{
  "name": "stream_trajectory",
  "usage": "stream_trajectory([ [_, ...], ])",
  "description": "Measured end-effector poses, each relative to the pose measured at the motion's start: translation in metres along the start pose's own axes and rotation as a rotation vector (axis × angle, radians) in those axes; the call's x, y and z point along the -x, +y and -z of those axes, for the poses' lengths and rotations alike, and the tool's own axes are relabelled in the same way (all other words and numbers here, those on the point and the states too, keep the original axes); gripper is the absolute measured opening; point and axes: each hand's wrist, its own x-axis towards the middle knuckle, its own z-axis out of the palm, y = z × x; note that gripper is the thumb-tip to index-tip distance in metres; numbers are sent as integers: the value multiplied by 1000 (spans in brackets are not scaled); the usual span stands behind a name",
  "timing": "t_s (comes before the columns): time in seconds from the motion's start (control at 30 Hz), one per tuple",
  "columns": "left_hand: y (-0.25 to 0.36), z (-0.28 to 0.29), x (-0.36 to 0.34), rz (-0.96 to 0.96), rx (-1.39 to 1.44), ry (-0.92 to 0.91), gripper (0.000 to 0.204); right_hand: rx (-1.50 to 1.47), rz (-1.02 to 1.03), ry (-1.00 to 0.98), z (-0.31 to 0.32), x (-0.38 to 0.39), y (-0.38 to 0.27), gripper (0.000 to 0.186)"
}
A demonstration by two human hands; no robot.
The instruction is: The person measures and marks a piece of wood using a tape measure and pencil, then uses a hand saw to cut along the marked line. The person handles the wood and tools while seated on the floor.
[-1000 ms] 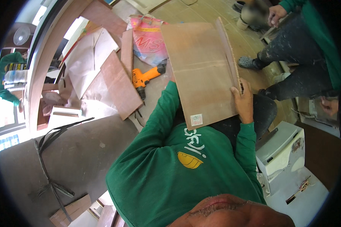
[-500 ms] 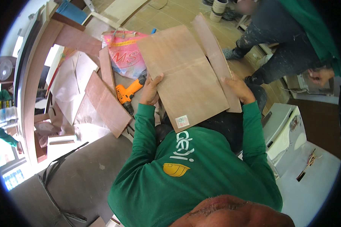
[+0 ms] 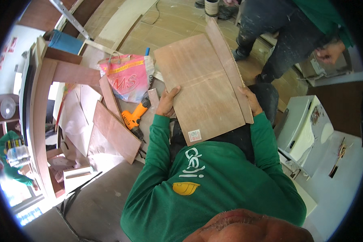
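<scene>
1. Rectangular light-brown plywood panel [image 3: 201, 88] is held above the person's lap, slightly tilted, with its lower left corner nearest the green sweatshirt [image 3: 213, 177]. A faint line crosses its middle, and a small white square label [image 3: 194, 135] sits beside that lower left corner.
2. Long narrow reddish-brown plywood strip [image 3: 229, 66] lies along the panel's right edge, reaching past its upper right corner; its outer edge looks rough. Whether the panel overlaps it all the way down, I cannot tell.
3. Left hand [image 3: 167, 101] grasps the panel's left edge, below the middle, thumb on the upper face and fingers curled at the edge.
4. Right hand [image 3: 250, 101] grasps the strip's outer edge near its lower end, thumb over the face; its other fingers are mostly hidden.
5. Orange cordless drill with black ends [image 3: 134, 117] lies left of the left hand, beside the right edge of a flat reddish-brown board [image 3: 115, 131], its chuck near that board's lower right corner.
6. Pink, yellow and white plastic sack [image 3: 125, 78] stands just beyond the drill, near the panel's left edge.
7. Co-worker in dusty dark trousers [image 3: 278, 34] stands on the tan tiled floor [image 3: 171, 34], well beyond the strip's outer edge.
</scene>
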Motion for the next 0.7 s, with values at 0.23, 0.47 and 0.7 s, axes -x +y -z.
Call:
stream_trajectory([
  [0.23,9,-22,-8,-21,-122,-20,60,-11,25,51,9,4,6,64],
  [0.47,-1,-24,-9,-150,-237,24,58,-31,48,69,-5,10,-2,64],
  [0.7,1,-4,11,-139,-533,110,65,192,49,78,-6,9,-1,72],
])
